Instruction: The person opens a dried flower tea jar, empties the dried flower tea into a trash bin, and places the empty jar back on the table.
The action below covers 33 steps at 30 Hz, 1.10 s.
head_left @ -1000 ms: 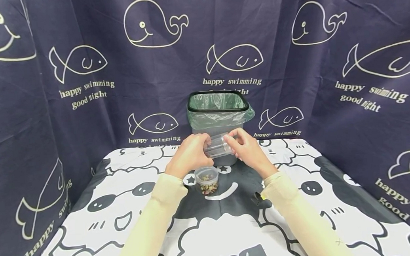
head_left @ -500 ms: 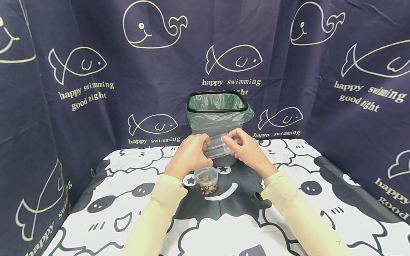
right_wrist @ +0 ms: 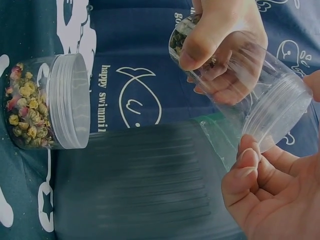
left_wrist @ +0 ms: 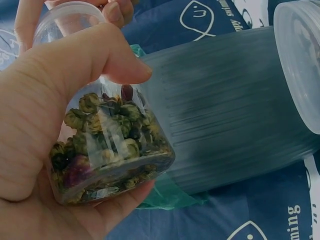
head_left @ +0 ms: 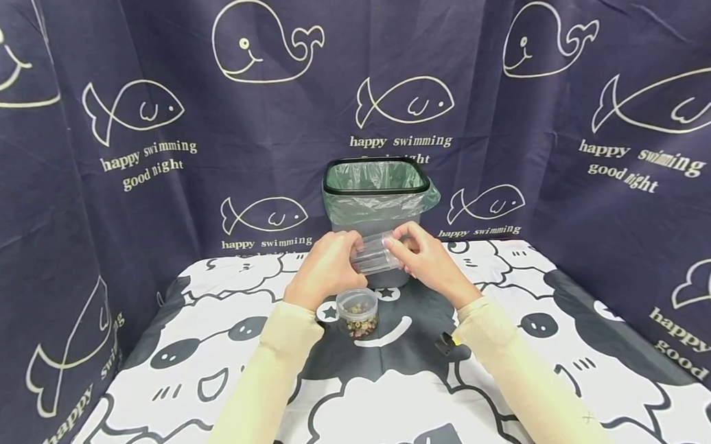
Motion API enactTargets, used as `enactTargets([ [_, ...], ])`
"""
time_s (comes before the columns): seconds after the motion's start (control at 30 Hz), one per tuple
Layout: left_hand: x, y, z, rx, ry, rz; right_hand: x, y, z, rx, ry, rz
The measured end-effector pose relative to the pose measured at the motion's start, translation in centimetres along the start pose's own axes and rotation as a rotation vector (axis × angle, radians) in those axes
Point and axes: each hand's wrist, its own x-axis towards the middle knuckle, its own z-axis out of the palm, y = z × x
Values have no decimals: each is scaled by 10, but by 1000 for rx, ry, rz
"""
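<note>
nearest on the cloth-covered table (head_left: 377, 403), printed with cartoon sheep, a clear screw-top jar (head_left: 359, 323) of dried flower buds stands upright, its ridged lid (right_wrist: 70, 101) seemingly in place; it is out of either hand's grip.

just beyond it, the second jar (head_left: 373, 255) is held up off the table, tilted well over towards its side. the left hand (head_left: 328, 268) has its fingers wrapped round the base end, where greenish-brown buds (left_wrist: 107, 127) lie gathered. the right hand (head_left: 428, 261) has thumb and fingers closed narrowly on the rim of the clear cap (right_wrist: 280, 112) at the other end.

the step in hand looks to be working at that cap; whether it is being loosened or tightened i cannot tell. the next move would seem to call for a firm left grip while the right fingers turn the cap, with the buds kept towards the base.

farther back is a grey bin (head_left: 381, 192) with a green liner (head_left: 385, 207), before a navy fish-print curtain (head_left: 300, 143).
</note>
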Motion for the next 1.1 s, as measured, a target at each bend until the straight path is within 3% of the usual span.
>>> enactTargets([
  [0.27, 1, -1, -2, 13, -6, 3, 1, 0, 0, 11, -3, -12],
  [0.53, 0, -1, -2, -3, -10, 5, -1, 0, 1, -61, 34, -70],
  [1.1, 1, -2, -4, -17, -25, -1, 0, 0, -7, -5, -70, -159],
])
